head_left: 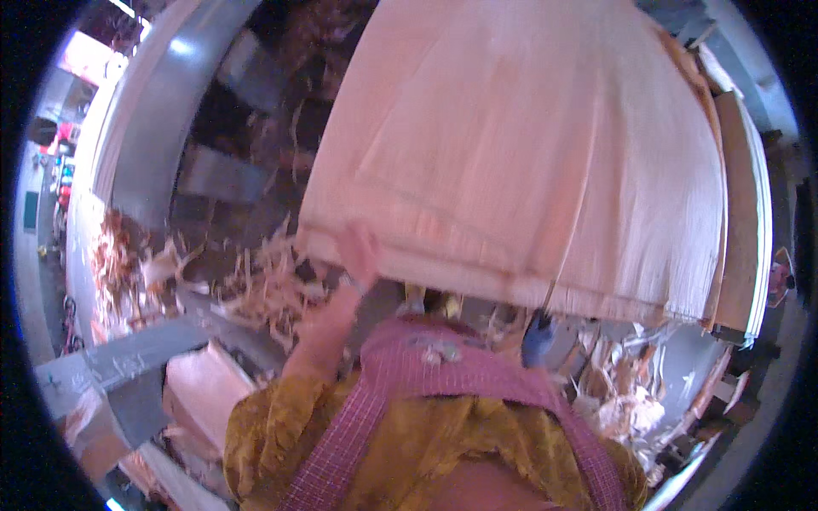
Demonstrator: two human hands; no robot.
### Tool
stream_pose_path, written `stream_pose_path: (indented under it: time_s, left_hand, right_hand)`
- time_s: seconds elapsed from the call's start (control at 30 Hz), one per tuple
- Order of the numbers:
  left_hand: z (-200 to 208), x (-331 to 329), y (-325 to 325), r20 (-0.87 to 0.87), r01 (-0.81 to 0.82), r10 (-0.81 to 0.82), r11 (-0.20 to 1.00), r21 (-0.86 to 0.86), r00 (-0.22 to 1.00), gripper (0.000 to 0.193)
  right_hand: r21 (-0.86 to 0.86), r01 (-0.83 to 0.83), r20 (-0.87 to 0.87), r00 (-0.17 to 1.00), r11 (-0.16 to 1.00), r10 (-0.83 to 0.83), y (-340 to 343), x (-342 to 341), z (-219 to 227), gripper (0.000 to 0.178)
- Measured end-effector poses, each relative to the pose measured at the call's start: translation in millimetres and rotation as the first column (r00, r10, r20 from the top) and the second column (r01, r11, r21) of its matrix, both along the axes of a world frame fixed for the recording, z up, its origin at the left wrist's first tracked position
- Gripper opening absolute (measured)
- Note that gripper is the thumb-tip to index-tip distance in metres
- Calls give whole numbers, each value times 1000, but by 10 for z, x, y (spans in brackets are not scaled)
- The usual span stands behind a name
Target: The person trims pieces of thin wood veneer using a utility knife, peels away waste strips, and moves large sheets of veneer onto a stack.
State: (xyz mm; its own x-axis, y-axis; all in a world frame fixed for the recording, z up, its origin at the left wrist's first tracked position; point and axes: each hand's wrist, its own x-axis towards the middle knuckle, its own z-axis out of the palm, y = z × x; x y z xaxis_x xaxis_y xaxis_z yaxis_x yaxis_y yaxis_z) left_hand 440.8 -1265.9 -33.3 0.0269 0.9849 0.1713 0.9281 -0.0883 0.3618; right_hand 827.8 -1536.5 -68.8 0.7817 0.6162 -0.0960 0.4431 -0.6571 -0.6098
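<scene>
A broad, pale pinkish wood veneer sheet [503, 145] lies before me on top of a stack, rippled, with a long crease down its right part. My left hand [360, 252] is bare and rests at the sheet's near left edge, fingers stretched out over it; motion blurs them. Beside the apron's right side shows a blue-grey rounded shape [537, 338] with a dark, thin piece pointing up to the near edge. It may be my right hand in a glove, but its fingers cannot be made out and no right forearm shows.
Layered sheet edges [744, 221] show on the stack's right side. Curled wood scraps [273, 285] litter the floor at left, and more scraps [626, 387] lie at near right. A grey metal beam [106, 362] stands at lower left, with a long metal surface [158, 128] beyond it.
</scene>
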Motion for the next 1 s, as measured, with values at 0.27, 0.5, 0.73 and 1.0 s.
stream_pose_path:
  time_s: [0.27, 0.5, 0.73, 1.0]
  left_hand:
    - [-190, 1139, -476, -93, 680, -690, 724, -119, 718, 61]
    - [66, 1336, -404, -102, 657, -697, 707, -260, 710, 56]
    - [326, 1618, -385, -165, 501, -628, 729, -466, 760, 53]
    - [279, 1706, -310, -191, 551, -697, 680, -484, 691, 52]
  right_hand:
    - [34, 120, -76, 990, 992, -117, 683, -100, 58, 37]
    - [186, 155, -283, 954, 970, -98, 735, -6, 255, 38]
    - [192, 94, -447, 895, 977, 2, 439, 98, 307, 34]
    - [219, 173, -603, 798, 960, -6, 468, 208, 533, 41]
